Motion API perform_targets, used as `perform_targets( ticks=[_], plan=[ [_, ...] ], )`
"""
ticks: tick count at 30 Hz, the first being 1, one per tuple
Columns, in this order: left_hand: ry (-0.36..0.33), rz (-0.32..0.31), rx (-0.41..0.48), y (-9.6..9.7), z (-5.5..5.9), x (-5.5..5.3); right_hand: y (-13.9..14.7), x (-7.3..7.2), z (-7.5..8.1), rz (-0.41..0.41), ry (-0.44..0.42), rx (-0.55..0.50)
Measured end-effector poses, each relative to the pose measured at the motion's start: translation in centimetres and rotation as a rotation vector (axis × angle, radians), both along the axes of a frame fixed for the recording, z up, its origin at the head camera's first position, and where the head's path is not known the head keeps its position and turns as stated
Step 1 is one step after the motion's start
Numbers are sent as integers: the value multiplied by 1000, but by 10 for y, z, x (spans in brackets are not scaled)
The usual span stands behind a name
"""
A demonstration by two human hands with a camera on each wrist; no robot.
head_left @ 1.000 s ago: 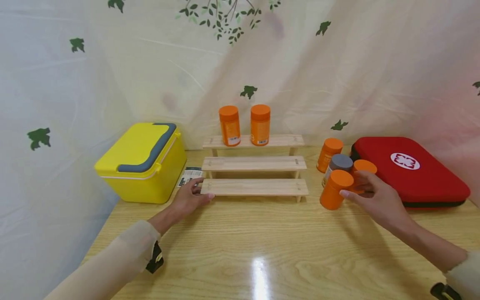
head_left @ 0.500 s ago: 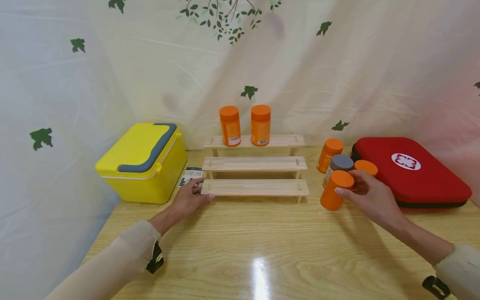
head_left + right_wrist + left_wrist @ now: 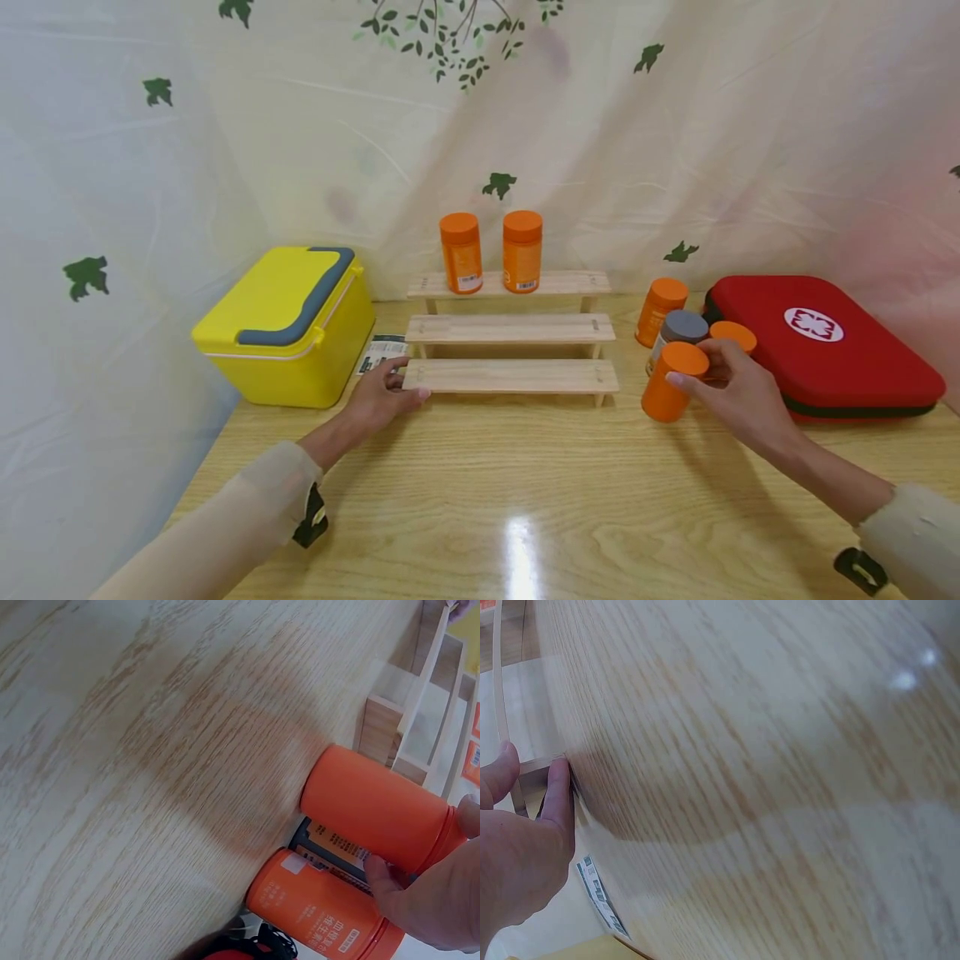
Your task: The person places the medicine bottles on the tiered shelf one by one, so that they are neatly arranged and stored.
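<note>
At the left end of a three-step wooden shelf rack [image 3: 510, 377], my left hand [image 3: 375, 400] pinches the lowest board between thumb and fingers, as the left wrist view also shows. My right hand [image 3: 746, 396] holds an orange bottle [image 3: 666, 396] near its lid, thumb on the near side and fingers behind. This bottle stands upright, apparently on the table. Close behind it are a grey-lidded bottle [image 3: 681, 327] and a second orange bottle [image 3: 735, 335], partly covered by the hand. Another orange bottle [image 3: 662, 310] stands farther back. Two orange bottles, left [image 3: 461, 254] and right [image 3: 522, 252], occupy the top step.
A yellow box [image 3: 285, 325] with a blue-grey handle sits left of the rack, a printed card [image 3: 381, 350] between them. On the right lies a red case [image 3: 825, 358] with a white emblem. Behind the table hangs a pale leaf-patterned cloth [image 3: 337, 125].
My right hand has shifted slightly left and closed its fingers and thumb round the front orange bottle. The left hand keeps its place on the rack.
</note>
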State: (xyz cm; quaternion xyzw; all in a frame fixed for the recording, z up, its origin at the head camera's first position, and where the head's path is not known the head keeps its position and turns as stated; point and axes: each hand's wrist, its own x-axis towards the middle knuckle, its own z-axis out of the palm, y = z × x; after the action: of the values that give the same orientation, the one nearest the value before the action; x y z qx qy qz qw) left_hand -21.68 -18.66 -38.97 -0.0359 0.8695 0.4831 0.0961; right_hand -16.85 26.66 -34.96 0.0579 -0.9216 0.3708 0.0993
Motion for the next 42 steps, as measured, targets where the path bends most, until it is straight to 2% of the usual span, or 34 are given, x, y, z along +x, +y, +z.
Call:
perform_targets(
  ticks=[10,28,33,39,42],
  plan=[
    [14,-19,9,-1,0,1,0,0,0,-9,-25,17],
    [16,-14,5,0,0,1,0,9,1,3,30,-1],
    [18,-14,16,0,0,1,-2,11,12,6,54,-3],
    [24,-16,6,0,-2,0,-4,12,30,49,134,-43],
    [25,-17,4,0,-2,0,-5,11,38,60,140,-64]
  ],
)
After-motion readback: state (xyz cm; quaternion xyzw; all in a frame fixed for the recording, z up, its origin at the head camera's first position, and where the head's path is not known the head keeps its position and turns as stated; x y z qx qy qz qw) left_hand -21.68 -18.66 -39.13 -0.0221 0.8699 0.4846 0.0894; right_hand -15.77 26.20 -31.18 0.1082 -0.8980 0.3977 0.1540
